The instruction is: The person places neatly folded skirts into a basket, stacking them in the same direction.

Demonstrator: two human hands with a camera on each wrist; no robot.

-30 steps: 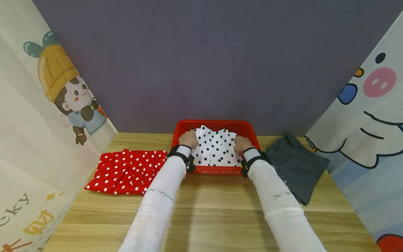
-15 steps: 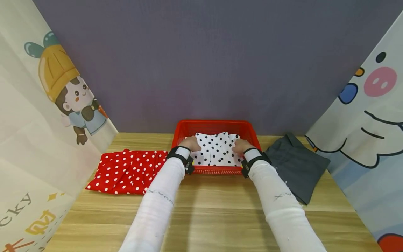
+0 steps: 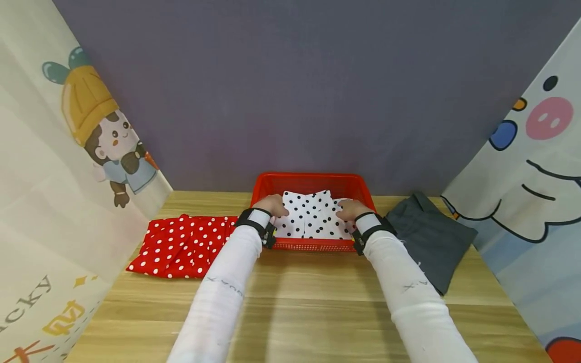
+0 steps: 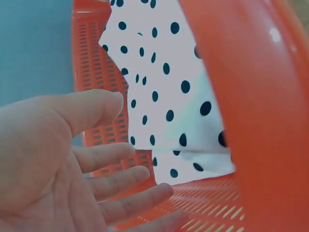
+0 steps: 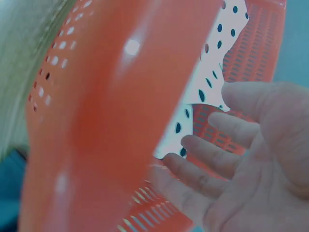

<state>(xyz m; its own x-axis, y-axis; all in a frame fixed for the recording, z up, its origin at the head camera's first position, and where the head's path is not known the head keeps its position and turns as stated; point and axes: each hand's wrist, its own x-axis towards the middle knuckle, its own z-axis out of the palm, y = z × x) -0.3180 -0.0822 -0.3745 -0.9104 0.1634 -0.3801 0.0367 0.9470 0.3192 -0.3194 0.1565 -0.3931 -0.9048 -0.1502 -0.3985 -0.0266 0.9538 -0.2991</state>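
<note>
A folded white cloth with black dots (image 3: 313,217) lies in a red plastic basket (image 3: 313,245) at the back of the table. My left hand (image 3: 274,204) is over the basket's left side, next to the cloth. In the left wrist view its fingers (image 4: 120,186) are spread and relaxed, holding nothing. Over the right side is my right hand (image 3: 351,209), near the cloth's right edge. The right wrist view shows its thumb and fingers (image 5: 212,154) apart, the thumb tip overlapping a corner of the cloth. Part of the cloth is hidden behind the basket's front wall.
Left of the basket, a folded red cloth with white dots (image 3: 186,247) lies on the wooden table (image 3: 317,307). A folded dark grey cloth (image 3: 426,242) lies to the right. A grey wall (image 3: 308,91) rises right behind the basket.
Both hands have let go of the white dotted cloth, their curled fingers loosening. The cloth's back edge has sunk lower into the basket, and the hands have moved slightly apart.
</note>
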